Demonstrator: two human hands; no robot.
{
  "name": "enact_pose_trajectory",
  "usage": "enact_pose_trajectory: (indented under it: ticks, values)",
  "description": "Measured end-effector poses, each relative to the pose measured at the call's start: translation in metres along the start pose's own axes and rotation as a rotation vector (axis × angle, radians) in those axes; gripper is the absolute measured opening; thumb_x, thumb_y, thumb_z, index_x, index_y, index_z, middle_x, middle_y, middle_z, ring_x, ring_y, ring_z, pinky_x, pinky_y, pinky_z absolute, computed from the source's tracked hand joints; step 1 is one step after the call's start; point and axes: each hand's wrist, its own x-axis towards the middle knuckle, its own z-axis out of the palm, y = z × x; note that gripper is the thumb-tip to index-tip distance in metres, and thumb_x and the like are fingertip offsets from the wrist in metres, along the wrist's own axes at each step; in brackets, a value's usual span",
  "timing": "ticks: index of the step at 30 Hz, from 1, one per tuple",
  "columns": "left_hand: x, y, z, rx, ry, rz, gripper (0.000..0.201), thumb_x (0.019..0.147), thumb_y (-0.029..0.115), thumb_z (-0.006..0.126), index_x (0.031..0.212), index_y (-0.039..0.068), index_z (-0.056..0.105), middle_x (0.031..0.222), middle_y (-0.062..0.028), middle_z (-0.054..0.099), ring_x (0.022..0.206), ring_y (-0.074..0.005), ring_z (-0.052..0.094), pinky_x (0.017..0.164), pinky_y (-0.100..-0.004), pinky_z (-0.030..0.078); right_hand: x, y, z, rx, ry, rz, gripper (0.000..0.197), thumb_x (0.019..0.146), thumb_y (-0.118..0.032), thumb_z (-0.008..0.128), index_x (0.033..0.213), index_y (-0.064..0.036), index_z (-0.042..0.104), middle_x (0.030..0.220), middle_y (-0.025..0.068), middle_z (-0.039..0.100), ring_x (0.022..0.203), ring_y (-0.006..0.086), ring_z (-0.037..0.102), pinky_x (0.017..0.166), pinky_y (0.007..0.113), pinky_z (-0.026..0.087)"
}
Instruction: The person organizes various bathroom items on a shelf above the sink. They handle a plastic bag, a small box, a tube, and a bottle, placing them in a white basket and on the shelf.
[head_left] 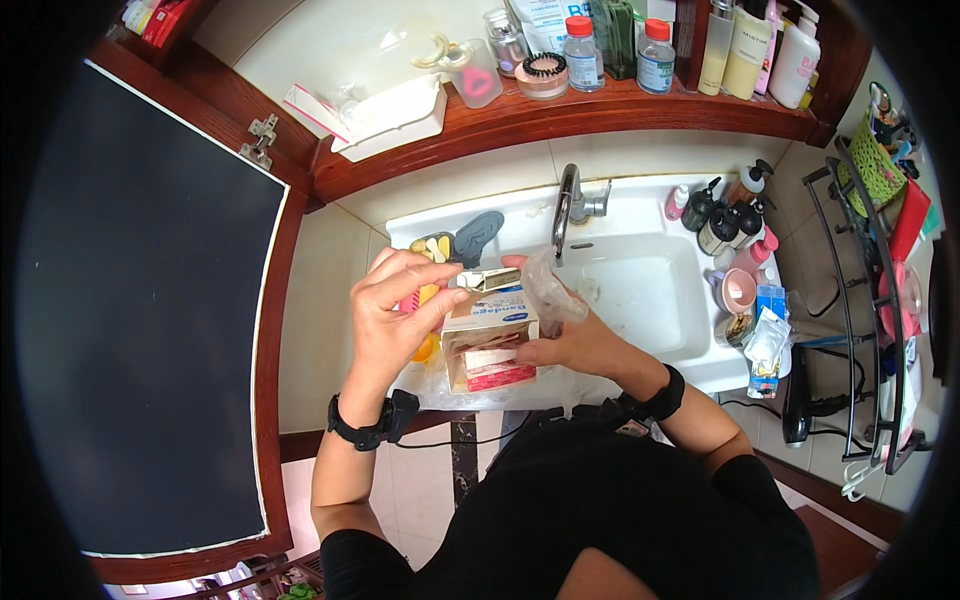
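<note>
In front of my body, over the near edge of the sink, my right hand [575,342] grips an open plaster box [488,318], white and tan with blue print. Its thumb lies at the mouth of the box, and white and red packets [500,372] show inside. Crumpled clear plastic [545,290] hangs between this hand and the box. My left hand [395,305] is closed in a pinch on a small, flat silvery piece [492,280] just above the box; its exact kind is unclear. Both wrists wear black bands.
A white sink [650,300] with a chrome tap [568,205] lies beyond my hands. Pump bottles [720,230] and a pink cup [738,290] crowd its right side. A laden wooden shelf [560,122] hangs above. An open cabinet door [150,310] stands left; a black rack [885,330] stands right.
</note>
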Motion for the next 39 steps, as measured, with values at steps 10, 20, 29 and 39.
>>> enact_pose_trajectory:
  ticks: [10, 20, 29, 39]
  values:
    - [-0.004, -0.011, 0.0, -0.68, -0.072, -0.603, 0.015, 0.085, 0.002, 0.082, 0.097, 0.0, 0.074, 0.087, -0.0034, 0.073, 0.075, -0.0065, 0.065, 0.069, -0.0207, 0.051, 0.0, 0.001, 0.0, -0.18, 0.023, -0.02, 0.113, 0.076, -0.024, 0.091, 0.16, -0.0015, 0.019, 0.149, 0.0147, 0.045, 0.136, 0.0227, 0.043, 0.112, 0.034, 0.037]
    - [-0.002, -0.017, 0.014, -0.647, -0.059, -0.542, 0.009, 0.088, 0.0, 0.079, 0.093, 0.002, 0.071, 0.077, -0.0005, 0.07, 0.058, -0.0006, 0.056, 0.051, -0.0172, 0.042, 0.001, 0.0, 0.01, -0.256, 0.04, -0.082, 0.108, 0.074, -0.028, 0.091, 0.158, -0.0107, 0.024, 0.141, 0.014, 0.052, 0.129, 0.0235, 0.051, 0.105, 0.035, 0.044]
    - [-0.001, -0.024, 0.017, -0.594, -0.148, -0.517, 0.012, 0.088, -0.003, 0.077, 0.094, 0.003, 0.068, 0.082, 0.0001, 0.071, 0.07, -0.0018, 0.063, 0.067, -0.0185, 0.051, 0.003, -0.004, 0.015, -0.275, 0.013, -0.017, 0.114, 0.073, -0.024, 0.091, 0.16, -0.0094, 0.019, 0.139, 0.0133, 0.053, 0.127, 0.0227, 0.052, 0.106, 0.036, 0.044]
    - [0.023, -0.07, -0.012, -0.137, 0.137, -0.413, 0.007, 0.084, -0.003, 0.071, 0.087, 0.003, 0.069, 0.078, 0.0042, 0.065, 0.07, -0.0009, 0.056, 0.064, -0.0187, 0.046, 0.016, 0.007, 0.011, -0.181, 0.059, -0.123, 0.11, 0.077, -0.006, 0.083, 0.164, -0.0104, 0.015, 0.143, 0.0074, 0.047, 0.129, 0.0197, 0.048, 0.109, 0.033, 0.041]
